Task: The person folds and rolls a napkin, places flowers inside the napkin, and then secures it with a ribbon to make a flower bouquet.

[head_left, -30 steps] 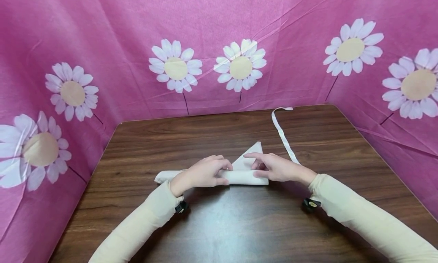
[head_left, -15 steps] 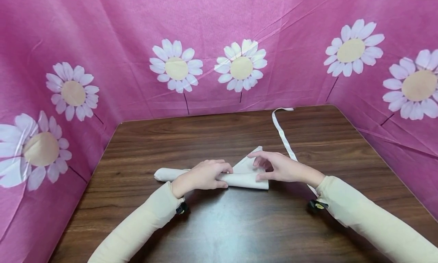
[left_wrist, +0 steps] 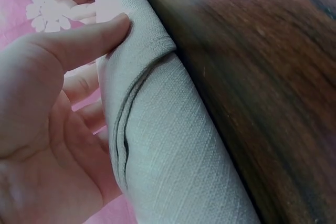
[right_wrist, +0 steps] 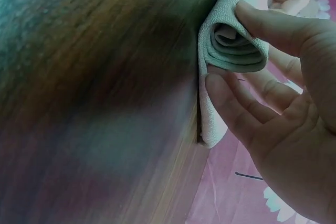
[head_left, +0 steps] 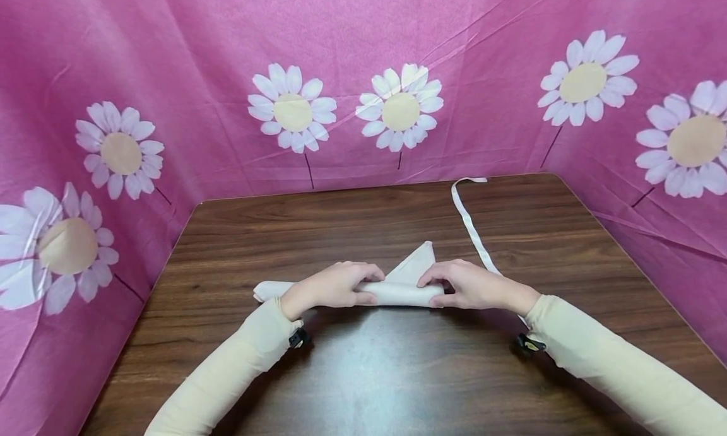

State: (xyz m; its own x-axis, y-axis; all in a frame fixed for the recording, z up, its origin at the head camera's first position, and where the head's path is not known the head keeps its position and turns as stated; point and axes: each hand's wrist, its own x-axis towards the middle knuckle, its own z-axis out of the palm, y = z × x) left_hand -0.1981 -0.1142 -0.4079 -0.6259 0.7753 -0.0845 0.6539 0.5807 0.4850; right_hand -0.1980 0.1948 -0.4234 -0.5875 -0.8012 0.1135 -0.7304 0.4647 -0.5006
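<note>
An off-white cloth napkin (head_left: 399,293), rolled into a long tube, lies crosswise on the table. From its far side a pointed flap (head_left: 413,267) spreads flat. My left hand (head_left: 336,284) grips the tube left of the flap, thumb on the near side and fingers over the far side. At the tube's right end my right hand (head_left: 476,286) holds it between thumb and fingers. In the right wrist view the spiral layers of the roll's end (right_wrist: 236,51) show, with fingertips beside them. A slanting folded edge crosses the roll (left_wrist: 173,140) in the left wrist view.
A narrow white ribbon (head_left: 471,224) runs from the table's back edge toward my right forearm, which hides part of it. Pink curtains (head_left: 346,32) printed with daisies surround the back and sides of the brown wooden table (head_left: 363,373).
My right hand has lowered its raised fingers onto the roll's right end and now grips it. The near edge of the cloth has rolled slightly away from me. My left hand keeps its place.
</note>
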